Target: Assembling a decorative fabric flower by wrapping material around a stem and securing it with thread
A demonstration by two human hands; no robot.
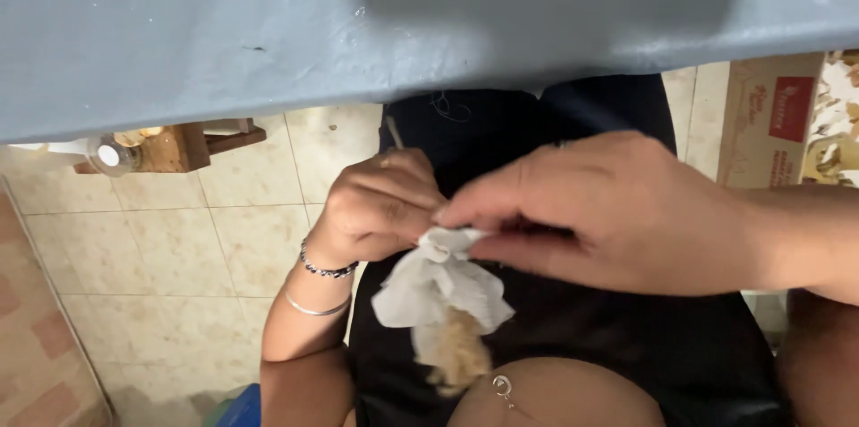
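Note:
My left hand (380, 208) is closed around a thin stick-like handle (394, 132) whose tip pokes up above the knuckles. Two bracelets sit on that wrist. My right hand (617, 212) pinches the top of a crumpled white tissue (438, 288) right beside the left fingers. The tissue hangs down over my lap, and a tuft of tan fibrous material (458, 357) hangs below it. What the tissue is wrapped around is hidden. Both hands are over dark clothing (626, 346) on my lap.
A grey-blue table edge (268, 33) runs across the top of the view. Beige floor tiles (197, 248) lie to the left, with a wooden piece (192, 142) and a small clear container (112, 157). A cardboard box (774, 118) stands at the right.

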